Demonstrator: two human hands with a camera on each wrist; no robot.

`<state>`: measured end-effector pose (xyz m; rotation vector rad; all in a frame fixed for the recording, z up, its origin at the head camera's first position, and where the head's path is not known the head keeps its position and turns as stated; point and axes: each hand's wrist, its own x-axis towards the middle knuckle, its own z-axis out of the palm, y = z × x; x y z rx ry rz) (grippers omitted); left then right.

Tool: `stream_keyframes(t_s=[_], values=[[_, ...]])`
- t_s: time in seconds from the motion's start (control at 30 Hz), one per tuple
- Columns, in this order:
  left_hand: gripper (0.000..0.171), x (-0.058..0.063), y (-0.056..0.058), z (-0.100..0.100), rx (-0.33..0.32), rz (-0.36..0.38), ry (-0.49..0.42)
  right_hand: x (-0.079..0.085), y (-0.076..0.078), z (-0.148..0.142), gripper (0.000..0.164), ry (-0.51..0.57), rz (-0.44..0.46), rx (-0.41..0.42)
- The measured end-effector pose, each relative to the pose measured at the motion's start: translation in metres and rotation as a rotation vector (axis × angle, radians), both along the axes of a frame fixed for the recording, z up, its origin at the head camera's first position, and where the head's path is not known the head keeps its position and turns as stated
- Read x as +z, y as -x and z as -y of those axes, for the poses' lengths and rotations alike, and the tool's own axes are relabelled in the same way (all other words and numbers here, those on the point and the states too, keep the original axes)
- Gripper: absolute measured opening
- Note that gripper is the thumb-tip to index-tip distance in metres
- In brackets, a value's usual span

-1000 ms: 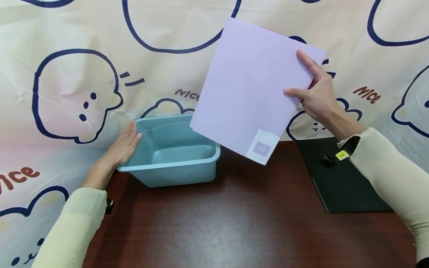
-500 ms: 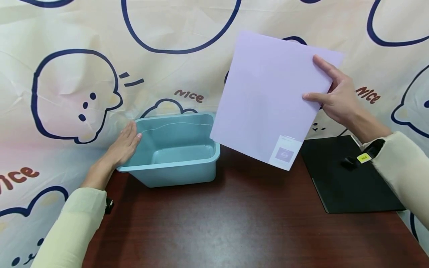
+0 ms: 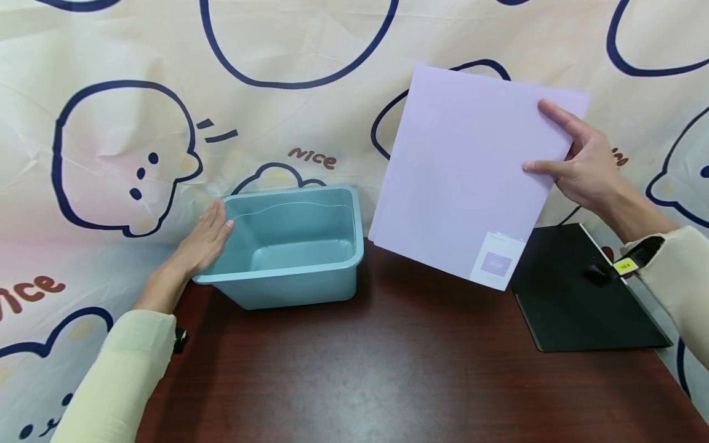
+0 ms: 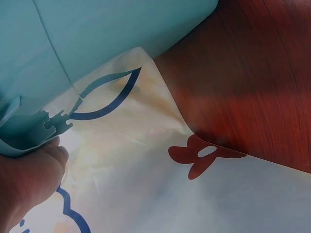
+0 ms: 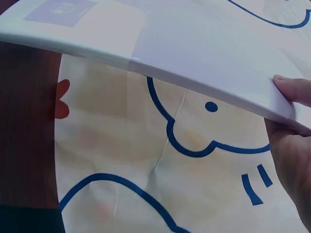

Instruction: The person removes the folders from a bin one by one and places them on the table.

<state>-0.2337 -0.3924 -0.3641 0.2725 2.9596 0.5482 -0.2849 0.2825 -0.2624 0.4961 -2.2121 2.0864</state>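
Note:
My right hand [image 3: 587, 163] pinches a lilac notebook [image 3: 471, 172] by its right edge, thumb and forefinger lying across the front. The notebook is held up, tilted, to the right of a teal plastic bin [image 3: 277, 289]. A pale label with a small purple square [image 3: 496, 264] sits at its lower right corner. In the right wrist view the notebook's long thin edge [image 5: 194, 86] shows beside the thumb [image 5: 291, 90]. My left hand [image 3: 202, 243] rests with straight fingers against the bin's left rim. In the left wrist view that hand [image 4: 29, 179] is at the bin's edge.
A black flat board [image 3: 587, 307] lies at the right of the dark brown table [image 3: 354, 375], partly under my right forearm. A cream cloth [image 3: 310, 117] with blue-lined cartoon drawings hangs behind the table. The bin's floor [image 3: 304, 252] is bare.
My right hand has carried the notebook right and slightly down, away from over the bin's right end. More of the bin shows now. The left hand and bin have stayed put.

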Motion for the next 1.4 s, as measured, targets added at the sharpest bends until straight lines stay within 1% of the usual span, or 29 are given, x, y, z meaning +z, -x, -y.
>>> stream_keyframes(t_s=[0.13, 0.3, 0.4, 0.53, 0.6, 0.7, 0.9, 1.17, 1.4], values=[[0.074, 0.000, 0.000, 0.000, -0.001, -0.003, 0.002, -0.008, 0.000, -0.003, 0.094, -0.138, 0.001, -0.001], [0.074, 0.000, 0.000, -0.001, -0.001, -0.002, 0.000, -0.019, 0.000, -0.003, 0.095, -0.265, 0.018, 0.029], [0.075, 0.000, 0.000, -0.001, 0.002, -0.002, 0.002, -0.025, 0.000, -0.002, 0.094, -0.339, 0.012, 0.035], [0.075, 0.000, 0.001, 0.000, 0.006, -0.006, 0.004, -0.035, 0.001, -0.001, 0.093, -0.342, 0.020, 0.067], [0.075, -0.001, 0.001, 0.000, 0.005, -0.009, 0.007, -0.040, 0.001, -0.001, 0.092, -0.336, 0.045, 0.077], [0.075, -0.001, 0.002, 0.000, 0.006, -0.013, 0.014, -0.050, 0.003, -0.001, 0.092, -0.364, 0.081, 0.076], [0.074, -0.002, 0.002, 0.000, 0.008, -0.014, 0.009, -0.070, 0.009, -0.001, 0.093, -0.411, 0.133, 0.110], [0.074, -0.001, 0.001, -0.001, 0.008, -0.006, 0.004, -0.094, 0.020, -0.001, 0.091, -0.495, 0.134, 0.179], [0.073, 0.000, 0.001, -0.001, 0.006, -0.012, 0.002, -0.106, 0.029, -0.001, 0.092, -0.566, 0.140, 0.205]])
